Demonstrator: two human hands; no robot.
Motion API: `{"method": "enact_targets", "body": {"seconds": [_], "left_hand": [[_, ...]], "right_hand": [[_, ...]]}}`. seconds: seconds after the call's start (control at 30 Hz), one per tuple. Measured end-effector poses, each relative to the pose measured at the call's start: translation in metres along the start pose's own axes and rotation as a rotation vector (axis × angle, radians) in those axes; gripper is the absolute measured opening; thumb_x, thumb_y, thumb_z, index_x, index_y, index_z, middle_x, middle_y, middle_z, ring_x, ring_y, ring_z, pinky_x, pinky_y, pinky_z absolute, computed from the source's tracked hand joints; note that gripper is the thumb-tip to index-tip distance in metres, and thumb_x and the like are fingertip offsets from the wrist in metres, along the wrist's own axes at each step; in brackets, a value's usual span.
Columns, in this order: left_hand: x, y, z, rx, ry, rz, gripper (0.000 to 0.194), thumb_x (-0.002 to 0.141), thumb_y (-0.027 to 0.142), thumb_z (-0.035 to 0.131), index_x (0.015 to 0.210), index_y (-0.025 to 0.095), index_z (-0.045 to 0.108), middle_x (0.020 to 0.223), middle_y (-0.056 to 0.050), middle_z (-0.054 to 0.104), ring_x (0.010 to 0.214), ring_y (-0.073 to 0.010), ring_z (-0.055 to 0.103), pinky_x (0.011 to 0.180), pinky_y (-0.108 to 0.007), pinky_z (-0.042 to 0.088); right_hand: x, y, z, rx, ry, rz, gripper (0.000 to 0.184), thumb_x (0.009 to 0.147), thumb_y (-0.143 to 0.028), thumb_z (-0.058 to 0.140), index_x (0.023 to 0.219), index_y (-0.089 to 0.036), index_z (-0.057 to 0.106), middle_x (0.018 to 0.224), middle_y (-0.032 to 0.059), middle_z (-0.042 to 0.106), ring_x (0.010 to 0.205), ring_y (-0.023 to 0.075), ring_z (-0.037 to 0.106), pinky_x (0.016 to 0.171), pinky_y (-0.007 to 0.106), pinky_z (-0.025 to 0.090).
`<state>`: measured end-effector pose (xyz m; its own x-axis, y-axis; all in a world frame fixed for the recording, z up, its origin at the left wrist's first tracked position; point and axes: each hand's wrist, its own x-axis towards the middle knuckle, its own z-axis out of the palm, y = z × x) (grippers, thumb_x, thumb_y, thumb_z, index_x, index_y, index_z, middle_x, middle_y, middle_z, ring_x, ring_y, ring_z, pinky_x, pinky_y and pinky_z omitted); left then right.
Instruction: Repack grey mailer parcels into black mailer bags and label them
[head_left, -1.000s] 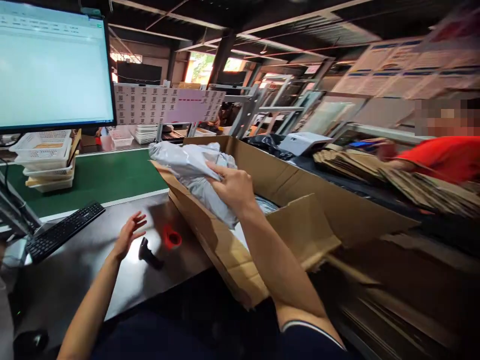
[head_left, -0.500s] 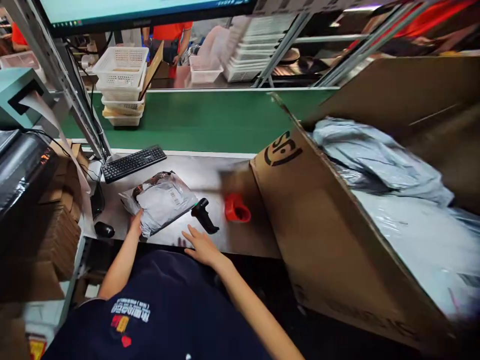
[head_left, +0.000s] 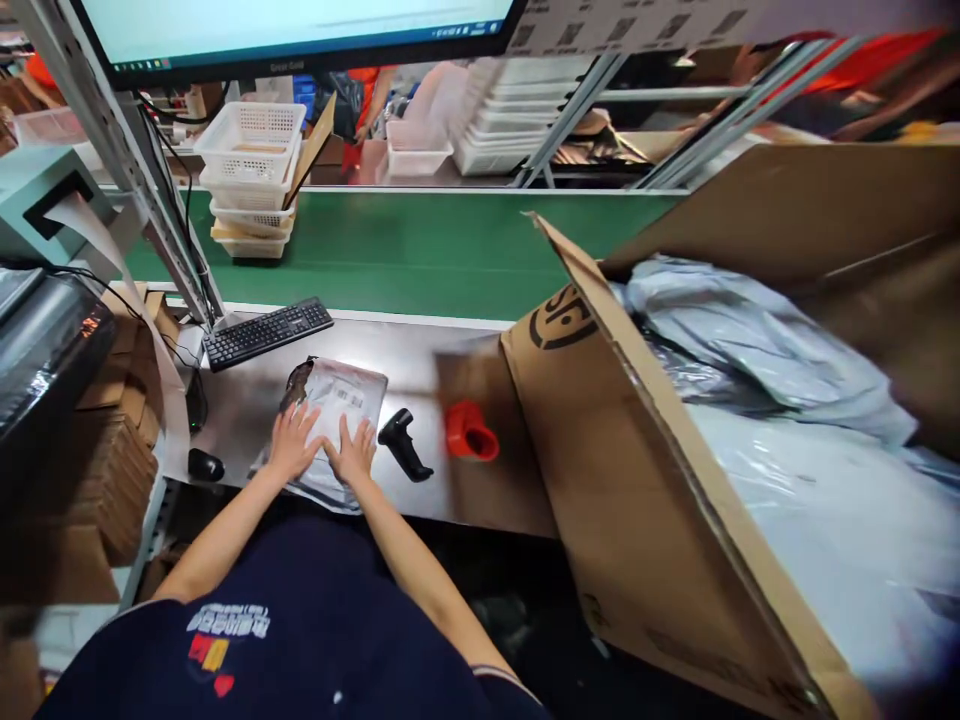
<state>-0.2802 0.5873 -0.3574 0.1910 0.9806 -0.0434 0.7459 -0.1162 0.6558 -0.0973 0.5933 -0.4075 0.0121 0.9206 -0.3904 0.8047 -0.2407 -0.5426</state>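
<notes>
- Just in front of me, the parcel [head_left: 349, 385] lies flat on the metal table [head_left: 405, 365], close to my body; its plastic is pale, with a dark patch at the far left corner. Its print is too small for me to read.
- My left hand [head_left: 294, 442] rests on it, fingers spread and clenched on nothing.
- My right hand [head_left: 352, 452] lies beside it, palm down, fingers apart and likewise gripping nothing; my thumbs come together over the plastic.
- Just right of the parcel is the black scanner [head_left: 405, 447], then the red tape [head_left: 459, 430].
- Farther right, the carton [head_left: 589, 450] leans open, full of pale plastic bags [head_left: 757, 330]. "SF" reads clearly on its side; lower print is too blurred.
- Beyond the parcel, to the left, sits the keyboard [head_left: 268, 333], with the mouse [head_left: 205, 465] nearer me.
- Above hangs the monitor [head_left: 300, 65], "Great Gold" on its lower edge; next to it, a sheet [head_left: 645, 28] of QR codes.
- White baskets [head_left: 251, 150] stand stacked on the green belt [head_left: 450, 255].
- My navy shirt [head_left: 300, 610] bears white lettering I can't make out, over red and yellow shapes.
</notes>
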Motion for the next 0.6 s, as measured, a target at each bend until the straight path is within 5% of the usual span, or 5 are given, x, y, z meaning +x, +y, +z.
{"method": "enact_targets", "body": {"seconds": [0.1,0.23,0.33,0.47,0.6], "left_hand": [[0.032,-0.003,0.009,0.204,-0.097,-0.039,0.066,0.1,0.038,0.065,0.163,0.028,0.049,0.179,-0.011,0.025,0.167,-0.0451,0.007,0.128,-0.079,0.005],[0.019,-0.021,0.039,0.244,0.012,-0.182,0.07,0.104,0.038,0.051,0.17,0.021,0.036,0.179,-0.014,0.022,0.167,-0.0404,0.012,0.132,-0.069,0.021],[-0.012,-0.037,0.048,0.118,0.092,-0.143,0.075,0.101,0.036,0.053,0.17,0.015,0.031,0.179,-0.018,0.022,0.166,-0.0361,0.023,0.133,-0.057,0.028],[-0.025,-0.042,0.037,-0.053,0.314,-0.192,0.083,0.096,0.035,0.061,0.169,0.015,0.029,0.18,-0.02,0.017,0.165,-0.0335,0.025,0.133,-0.05,0.031],[0.009,-0.029,0.028,-0.207,0.32,-0.447,0.078,0.097,0.042,0.062,0.163,0.009,0.037,0.164,-0.025,0.049,0.153,-0.0324,0.048,0.128,-0.044,0.039]], "right_hand": [[0.016,0.003,-0.006,-0.097,-0.039,-0.06,0.086,0.103,-0.071,0.045,0.173,-0.034,0.014,0.182,0.0136,-0.012,0.167,0.0421,-0.009,0.131,0.069,0.012],[0.049,0.009,-0.033,-0.183,-0.169,-0.189,0.086,0.101,-0.065,0.057,0.172,-0.036,0.019,0.183,0.0127,-0.006,0.168,0.0397,-0.005,0.133,0.066,0.013],[0.052,0.026,-0.041,-0.124,-0.098,-0.269,0.088,0.098,-0.057,0.066,0.171,-0.027,0.028,0.182,0.0169,0.007,0.168,0.0413,0.005,0.133,0.065,0.017],[-0.002,0.092,-0.021,0.157,0.32,-0.362,0.072,0.102,-0.052,0.054,0.162,-0.012,0.045,0.169,0.0238,0.043,0.159,0.0363,0.038,0.131,0.058,0.035],[-0.09,0.175,0.012,0.282,0.445,-0.271,0.058,0.104,-0.052,0.048,0.146,-0.016,0.063,0.149,0.0207,0.065,0.14,0.0346,0.061,0.12,0.059,0.05]]}}
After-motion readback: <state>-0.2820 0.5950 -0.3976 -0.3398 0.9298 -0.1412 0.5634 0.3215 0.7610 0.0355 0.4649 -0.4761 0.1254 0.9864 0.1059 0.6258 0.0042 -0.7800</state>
